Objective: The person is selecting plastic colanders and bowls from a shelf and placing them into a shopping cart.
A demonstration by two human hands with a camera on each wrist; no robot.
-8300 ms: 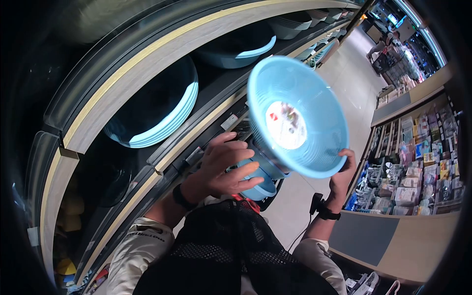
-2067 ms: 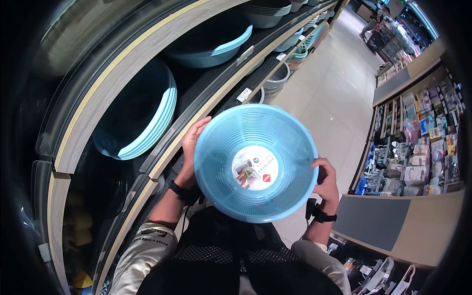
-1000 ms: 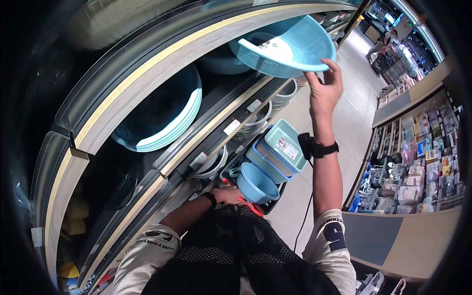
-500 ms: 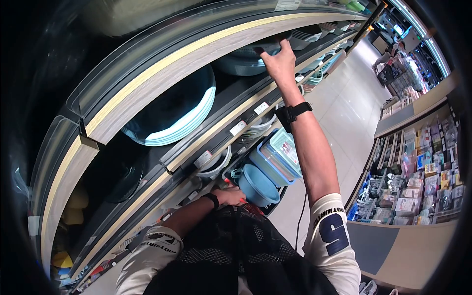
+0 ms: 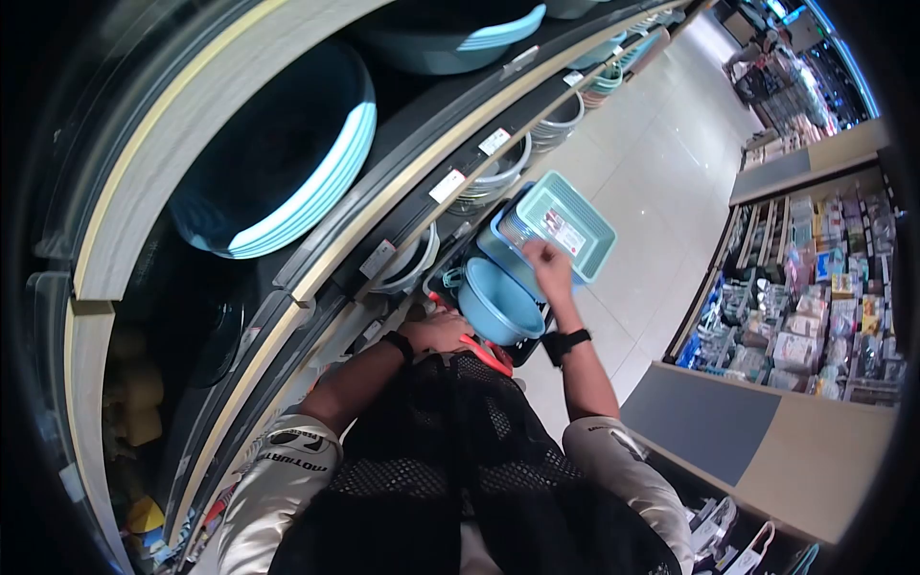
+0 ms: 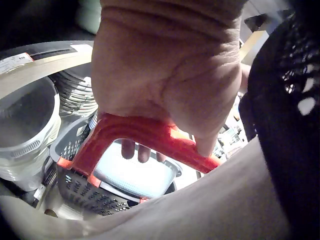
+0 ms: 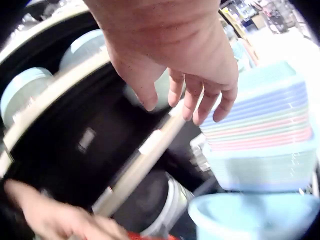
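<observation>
My left hand point(image 5: 441, 332) grips the red handle point(image 6: 135, 131) of a dark shopping basket point(image 6: 90, 192), fingertips curling under the bar in the left wrist view. A light blue basin point(image 5: 500, 305) sits right ahead of that hand, by the handle. Holding nothing, my right hand point(image 5: 550, 273) overlaps a stack of rectangular plastic baskets point(image 5: 586, 232) in the head view, its fingers loosely bent downward in the right wrist view point(image 7: 175, 55). The top basket is pale green with a label; blue, green and pink ones show below it.
Large blue basins point(image 5: 316, 206) stand nested on the shelf at left, with more basins point(image 5: 436, 48) farther along. Below, round grey-white tubs point(image 5: 407, 268) sit behind the shelf edge point(image 5: 355, 235). Across the tiled aisle point(image 5: 661, 182) is a display of small packaged goods point(image 5: 800, 307).
Both hands held a blue colander; my left hand left it for the red handle. My right hand carried it up to the shelf, let go, and came back down without it.
</observation>
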